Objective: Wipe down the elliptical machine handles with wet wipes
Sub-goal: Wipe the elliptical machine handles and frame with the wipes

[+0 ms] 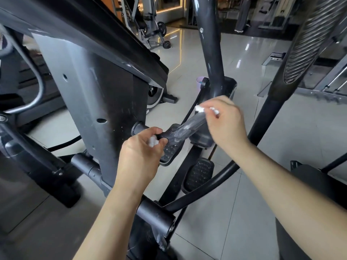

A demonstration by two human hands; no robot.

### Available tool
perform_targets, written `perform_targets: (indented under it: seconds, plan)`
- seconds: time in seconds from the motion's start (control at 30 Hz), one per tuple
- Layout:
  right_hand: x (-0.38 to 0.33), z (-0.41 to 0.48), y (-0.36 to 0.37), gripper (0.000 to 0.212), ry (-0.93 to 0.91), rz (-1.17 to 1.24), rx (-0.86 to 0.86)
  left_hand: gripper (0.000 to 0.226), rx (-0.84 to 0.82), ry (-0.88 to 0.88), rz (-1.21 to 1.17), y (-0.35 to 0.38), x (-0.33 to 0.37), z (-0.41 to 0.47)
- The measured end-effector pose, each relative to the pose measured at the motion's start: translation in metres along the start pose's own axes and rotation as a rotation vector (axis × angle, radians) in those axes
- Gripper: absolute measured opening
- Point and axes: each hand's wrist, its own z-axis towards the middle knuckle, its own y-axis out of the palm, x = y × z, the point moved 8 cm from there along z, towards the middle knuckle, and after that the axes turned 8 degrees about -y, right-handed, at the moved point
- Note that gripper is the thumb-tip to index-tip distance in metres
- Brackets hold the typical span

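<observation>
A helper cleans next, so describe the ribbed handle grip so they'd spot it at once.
Start at the elliptical's grey central column on the left, then look past the right hand pinching a wet wipe to the top right corner. There the ribbed handle grip slants up on a dark arm. Unlike the smooth glossy pole beside it, it is covered in raised ridges.
</observation>
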Motion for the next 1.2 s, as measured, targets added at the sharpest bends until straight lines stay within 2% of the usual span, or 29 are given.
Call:
perform_targets:
  seconds: [0.1, 0.27, 0.33, 0.43, 0.5, 0.67, 0.77, 0.9, 1.07, 1.13, 1.2]
  plan:
    - [0.0, -0.006, 0.0, 0.024, 0.007, -0.01, 0.097, 0.015, 0.024, 0.043, 0.083, 0.0, 0.007, -0.002]
    - [-0.047, -0.036, 0.035, 0.026, -0.197, 0.118, -0.121, 0.013, 0.036, 0.064, 0.158, 0.004, 0.019, -0.003]
    - [-0.027, -0.025, 0.023, 0.027, -0.158, 0.101, -0.07, 0.01, 0.04, 0.066, 0.173, 0.005, 0.022, -0.003]
    - [0.009, -0.009, -0.002, 0.025, -0.035, 0.021, 0.101, 0.007, 0.041, 0.063, 0.199, 0.005, 0.024, -0.003]
    - [0.01, -0.015, -0.003, 0.022, -0.012, 0.044, 0.165, 0.008, 0.038, 0.047, 0.193, 0.006, 0.023, -0.003]
    - [-0.019, -0.057, 0.022, 0.013, -0.106, 0.155, 0.114, 0.009, 0.034, 0.046, 0.23, 0.007, 0.03, -0.003]
    - [0.011, -0.038, 0.01, 0.008, 0.013, 0.163, 0.199, 0.009, 0.018, 0.082, 0.286, 0.014, 0.042, -0.004]
    - [0.042, -0.019, -0.01, 0.016, 0.14, 0.152, 0.355, 0.011, -0.004, 0.127, 0.298, 0.031, 0.058, -0.008]
    - [0.036, -0.035, 0.005, 0.013, 0.112, 0.174, 0.213, 0.012, -0.022, 0.125, 0.387, 0.048, 0.072, -0.006]
    - [0.04, -0.023, -0.004, 0.009, 0.135, 0.18, 0.238, 0.008, -0.015, 0.158, 0.416, 0.051, 0.081, -0.004]
    - [0.044, -0.003, -0.022, 0.009, 0.167, 0.195, 0.336, 0.009, -0.04, 0.161, 0.457, 0.056, 0.087, -0.002]
